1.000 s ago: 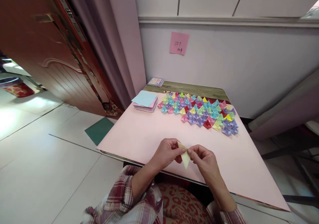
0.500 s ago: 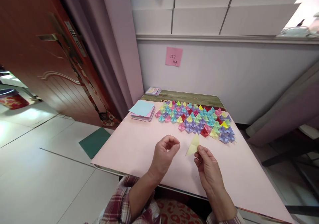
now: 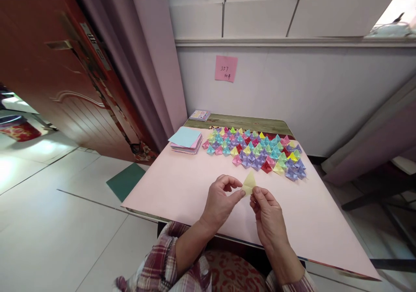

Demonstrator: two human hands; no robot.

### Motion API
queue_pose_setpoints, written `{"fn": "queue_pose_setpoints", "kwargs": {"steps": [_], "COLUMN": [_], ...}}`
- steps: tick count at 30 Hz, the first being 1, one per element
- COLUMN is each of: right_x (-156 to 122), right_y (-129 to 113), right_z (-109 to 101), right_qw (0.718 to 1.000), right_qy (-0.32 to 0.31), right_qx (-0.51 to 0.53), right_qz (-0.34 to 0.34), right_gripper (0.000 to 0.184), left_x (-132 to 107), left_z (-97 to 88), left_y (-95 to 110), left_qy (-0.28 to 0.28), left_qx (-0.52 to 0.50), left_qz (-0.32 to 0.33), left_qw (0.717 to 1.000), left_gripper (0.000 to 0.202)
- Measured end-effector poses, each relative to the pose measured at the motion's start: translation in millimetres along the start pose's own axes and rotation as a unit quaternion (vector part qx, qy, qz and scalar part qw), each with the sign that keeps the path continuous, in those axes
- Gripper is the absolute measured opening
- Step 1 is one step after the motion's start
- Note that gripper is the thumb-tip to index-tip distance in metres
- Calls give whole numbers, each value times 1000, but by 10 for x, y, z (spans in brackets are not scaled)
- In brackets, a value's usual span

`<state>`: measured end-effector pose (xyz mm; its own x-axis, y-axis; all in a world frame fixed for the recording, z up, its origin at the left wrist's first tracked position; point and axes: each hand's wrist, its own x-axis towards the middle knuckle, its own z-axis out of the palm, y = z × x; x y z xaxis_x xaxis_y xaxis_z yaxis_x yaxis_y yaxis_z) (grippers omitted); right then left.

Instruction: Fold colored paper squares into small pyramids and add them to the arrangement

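Note:
I hold a small folded piece of pale yellow paper [image 3: 249, 182] over the pink sheet that covers the table [image 3: 182, 183]. My right hand [image 3: 266, 214] pinches its lower edge between thumb and fingertips. My left hand [image 3: 221, 201] is curled, and its thumb and forefinger meet the paper's left corner. Beyond my hands, many small folded paper shapes [image 3: 256, 153] in several colours lie packed together in rows.
A stack of square coloured paper [image 3: 186, 139] with a light blue sheet on top lies at the table's far left. A small printed packet [image 3: 200, 115] sits on the bare wood behind it. A pink note [image 3: 225, 68] hangs on the wall. A green sheet [image 3: 126, 180] lies on the floor tiles.
A second ago both hands held the paper pointing down. My left hand then let go while the right turned it point up. Now the left hand pinches its corner again.

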<state>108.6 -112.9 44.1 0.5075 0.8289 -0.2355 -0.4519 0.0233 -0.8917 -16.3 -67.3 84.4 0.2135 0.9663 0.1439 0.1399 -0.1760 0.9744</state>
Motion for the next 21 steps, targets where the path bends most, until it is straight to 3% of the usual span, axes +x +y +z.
{"fn": "queue_pose_setpoints", "kwargs": {"steps": [4,11,21], "right_x": [9,44,60], "right_y": [-7,5,39], "right_z": [-3,-10,30], "right_qw": [1000,999,997], "right_qy": [9,17,36], "right_qx": [13,41,59], "right_qz": [9,22,40], "right_gripper": [29,28,28], "left_x": [-22,-28,-25], "left_z": [-4,35,14], "left_y": [49,16,-10], "left_qy": [15,-5,11], "left_qx": [21,16,48], "left_qz": [25,2,29], "left_qw": [999,1000,998], "left_gripper": [13,10,11]}}
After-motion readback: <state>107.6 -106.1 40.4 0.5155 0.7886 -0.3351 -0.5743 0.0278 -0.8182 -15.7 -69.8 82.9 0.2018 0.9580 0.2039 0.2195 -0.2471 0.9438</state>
